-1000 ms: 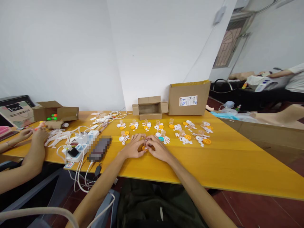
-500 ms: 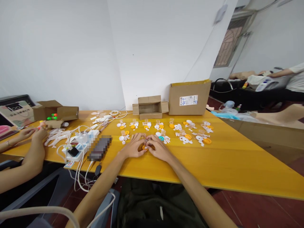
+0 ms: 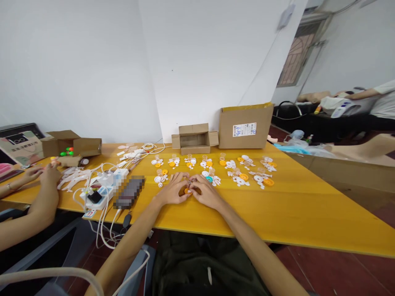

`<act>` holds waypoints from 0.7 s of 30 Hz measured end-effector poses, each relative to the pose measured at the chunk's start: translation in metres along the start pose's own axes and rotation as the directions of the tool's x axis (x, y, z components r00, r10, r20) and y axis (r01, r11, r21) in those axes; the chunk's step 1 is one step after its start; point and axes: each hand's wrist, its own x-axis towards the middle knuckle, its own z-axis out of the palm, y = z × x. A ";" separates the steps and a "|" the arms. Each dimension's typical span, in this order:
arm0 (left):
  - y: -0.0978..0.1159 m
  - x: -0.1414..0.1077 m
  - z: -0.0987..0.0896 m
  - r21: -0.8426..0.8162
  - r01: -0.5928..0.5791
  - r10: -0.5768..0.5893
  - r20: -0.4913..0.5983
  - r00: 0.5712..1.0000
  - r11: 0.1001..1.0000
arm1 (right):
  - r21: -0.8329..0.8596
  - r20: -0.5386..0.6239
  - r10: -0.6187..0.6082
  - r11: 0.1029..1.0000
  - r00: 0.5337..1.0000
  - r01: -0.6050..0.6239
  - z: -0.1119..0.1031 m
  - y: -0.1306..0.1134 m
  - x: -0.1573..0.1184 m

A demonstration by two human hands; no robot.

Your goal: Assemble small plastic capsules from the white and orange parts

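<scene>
My left hand (image 3: 175, 189) and my right hand (image 3: 205, 191) meet near the front of the yellow table (image 3: 277, 213). Their fingers are bent around a small orange part (image 3: 187, 191) with white pieces on it, which both hands hold. Fingers hide much of this part. Just behind my right hand lies a teal ring (image 3: 209, 179) beside white gears (image 3: 217, 181). To the left of my left hand are a white disc (image 3: 157, 179) and an orange ring (image 3: 165, 172). More groups of clear cups, orange rings and white gears lie in rows behind both hands.
A small open carton (image 3: 194, 144) and a large cardboard box (image 3: 243, 127) stand by the wall. On the left are a phone (image 3: 131, 192), a power strip (image 3: 108, 191) with cables, and another person's hands (image 3: 49, 174). A further person's arm (image 3: 365, 95) shows at right.
</scene>
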 end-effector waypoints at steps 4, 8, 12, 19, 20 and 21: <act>-0.001 0.000 0.001 0.006 0.001 -0.001 -0.004 1.000 1.000 | -0.015 0.005 -0.002 1.000 1.000 0.002 -0.001 -0.001 0.000; -0.001 0.000 0.001 0.011 0.000 0.000 0.001 1.000 1.000 | -0.022 0.000 -0.010 1.000 1.000 0.010 -0.001 -0.002 0.000; -0.001 0.000 0.001 0.014 -0.003 0.003 0.001 1.000 1.000 | -0.021 -0.003 -0.009 1.000 1.000 0.009 -0.001 -0.003 0.000; -0.001 0.000 0.000 0.014 -0.005 0.005 0.000 1.000 1.000 | -0.018 -0.001 -0.006 1.000 1.000 0.006 -0.002 -0.003 0.000; -0.001 -0.001 0.000 0.014 -0.001 0.001 0.002 1.000 1.000 | -0.018 0.000 -0.006 1.000 1.000 0.006 -0.002 -0.003 0.000; -0.001 -0.001 0.000 0.015 0.002 -0.002 0.004 1.000 1.000 | -0.018 -0.001 -0.006 1.000 1.000 0.006 -0.002 -0.003 0.000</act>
